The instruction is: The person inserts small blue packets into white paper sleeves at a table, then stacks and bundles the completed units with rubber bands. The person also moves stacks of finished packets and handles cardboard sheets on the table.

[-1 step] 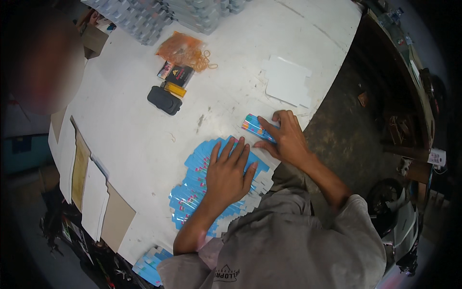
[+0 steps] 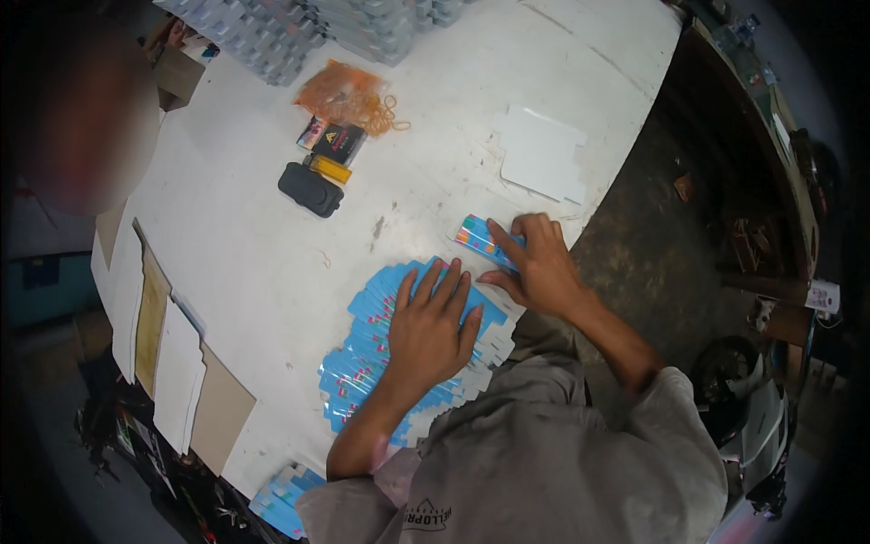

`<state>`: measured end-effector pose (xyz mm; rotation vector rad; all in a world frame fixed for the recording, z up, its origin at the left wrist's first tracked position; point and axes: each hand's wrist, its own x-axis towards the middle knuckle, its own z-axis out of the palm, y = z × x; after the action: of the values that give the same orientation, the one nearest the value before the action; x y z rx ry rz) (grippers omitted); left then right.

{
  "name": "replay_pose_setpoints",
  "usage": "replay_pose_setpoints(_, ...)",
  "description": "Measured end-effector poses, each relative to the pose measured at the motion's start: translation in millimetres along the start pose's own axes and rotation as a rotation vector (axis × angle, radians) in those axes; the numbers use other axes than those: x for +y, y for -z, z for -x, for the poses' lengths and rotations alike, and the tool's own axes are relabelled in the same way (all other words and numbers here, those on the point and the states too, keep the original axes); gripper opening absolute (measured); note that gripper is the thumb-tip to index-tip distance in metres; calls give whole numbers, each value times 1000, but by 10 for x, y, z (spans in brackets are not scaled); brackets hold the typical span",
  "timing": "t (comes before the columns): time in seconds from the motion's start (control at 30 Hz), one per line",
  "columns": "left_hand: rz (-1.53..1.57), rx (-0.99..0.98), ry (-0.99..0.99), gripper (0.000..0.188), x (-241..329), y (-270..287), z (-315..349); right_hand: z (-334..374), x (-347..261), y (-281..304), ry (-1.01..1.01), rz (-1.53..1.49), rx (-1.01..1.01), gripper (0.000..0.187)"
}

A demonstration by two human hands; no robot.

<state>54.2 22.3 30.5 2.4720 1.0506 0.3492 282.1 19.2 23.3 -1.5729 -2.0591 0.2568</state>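
My left hand (image 2: 428,322) lies flat with fingers stretched over a fan of overlapping blue printed carton blanks (image 2: 349,374), which have pink marks and pale tabs. To its right, my right hand (image 2: 542,267) grips a small blue box (image 2: 473,232) with multicoloured patches, narrow and apparently folded up. One finger rests along the top of the box while the thumb is on its near side. Part of the box is hidden under that hand. The fan sits along the table's near edge, close to my shirt.
Beyond the hands on the white table (image 2: 435,154) lie a white flat blank (image 2: 542,152), a black case (image 2: 310,189), a yellow lighter (image 2: 330,169), a dark packet (image 2: 340,142) and a bag of rubber bands (image 2: 337,91). Grey stacks (image 2: 362,27) stand at the far side. More blue blanks (image 2: 285,499) lie lower left.
My right hand has shifted very slightly toward me at the blue box. My left hand stays in place on the fan.
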Motion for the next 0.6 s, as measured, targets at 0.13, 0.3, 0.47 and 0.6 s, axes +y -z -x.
replay_pose_setpoints(0.13, 41, 78, 51, 60, 117, 48, -51, 51, -137, -20, -120, -240, -104, 37)
replay_pose_setpoints(0.3, -203, -71, 2, 77, 61, -4, -46, 52, -100, -7, -237, -388, -409, 24)
replay_pose_setpoints(0.47, -19, -79, -8, 68, 0, 86, -33, -309, 693, 69, -45, 389, 237, 36)
replay_pose_setpoints(0.6, 20, -35, 0, 59, -14, 9, -37, -121, 480, 13, -115, -109, 130, 36)
